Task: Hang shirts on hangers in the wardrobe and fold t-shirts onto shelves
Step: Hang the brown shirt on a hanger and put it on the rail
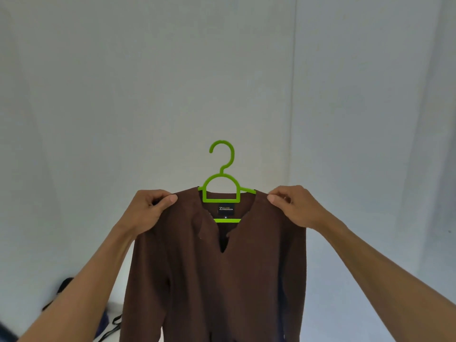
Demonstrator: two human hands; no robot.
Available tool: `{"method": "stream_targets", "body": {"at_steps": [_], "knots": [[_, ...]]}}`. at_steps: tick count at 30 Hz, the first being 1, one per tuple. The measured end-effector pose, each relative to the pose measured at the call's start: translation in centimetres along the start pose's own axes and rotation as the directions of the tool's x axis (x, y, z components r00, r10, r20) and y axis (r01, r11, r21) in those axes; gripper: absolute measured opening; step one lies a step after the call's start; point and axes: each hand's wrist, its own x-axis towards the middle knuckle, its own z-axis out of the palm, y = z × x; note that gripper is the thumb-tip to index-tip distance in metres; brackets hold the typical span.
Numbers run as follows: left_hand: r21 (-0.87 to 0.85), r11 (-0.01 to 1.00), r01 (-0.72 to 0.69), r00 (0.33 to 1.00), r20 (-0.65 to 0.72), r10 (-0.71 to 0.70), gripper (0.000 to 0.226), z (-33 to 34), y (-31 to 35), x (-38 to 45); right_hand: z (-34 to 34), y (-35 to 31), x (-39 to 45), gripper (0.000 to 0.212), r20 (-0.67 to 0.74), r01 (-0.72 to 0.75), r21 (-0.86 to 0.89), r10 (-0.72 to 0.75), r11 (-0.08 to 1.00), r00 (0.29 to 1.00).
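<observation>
The brown shirt [222, 267] hangs on a bright green hanger [221, 191], held up in mid-air straight ahead of the person, in front of a pale wall [148, 82]. The shirt's length runs straight down; the hanger's shoulder bar lies level, left to right, between the hands. The left hand [150, 206] pinches the fabric at the shirt's left shoulder, thumb on top and fingers curled behind. The right hand [291, 206] pinches the right shoulder in the same way. Both sit at about the same height and equally near, so neither arm leads. The hook stands upright above the neckline, its open end to the left, free of any rail; no wardrobe shows here, so the coming move, as I judge it, turns on lifting that hook to a rail somewhere out of view.

The shirt looks like a soft, matt knit with a notched neckline and a dark label [225, 210] inside the collar. The hanger is smooth moulded plastic, with a rounded neck loop and a lower crossbar. Dark, blurred items [64, 287] lie on the floor at lower left.
</observation>
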Motion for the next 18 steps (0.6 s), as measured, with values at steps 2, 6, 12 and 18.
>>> {"method": "stream_targets", "body": {"at_steps": [2,6,12,18], "knots": [[0.086,0.996,-0.012,0.999,0.05,0.008,0.021,0.2,0.3,0.2,-0.2,-0.9,0.6,0.026,0.081,0.043,-0.04,-0.039,0.998,0.996],[0.324,0.941,-0.096,0.992,0.112,0.063,0.022,0.8,0.9,1.0,0.6,-1.6,1.1,0.026,-0.036,0.056,0.005,-0.056,0.998,0.998],[0.283,0.951,-0.121,0.992,0.063,0.107,0.024,1.8,1.1,0.9,0.4,-1.2,1.2,0.023,-0.016,0.078,-0.025,-0.079,0.997,0.997],[0.242,0.964,-0.11,0.992,0.087,0.092,0.025,2.0,2.0,1.5,0.9,-1.8,1.9,0.027,-0.039,0.122,-0.066,-0.125,0.99,0.991]]}}
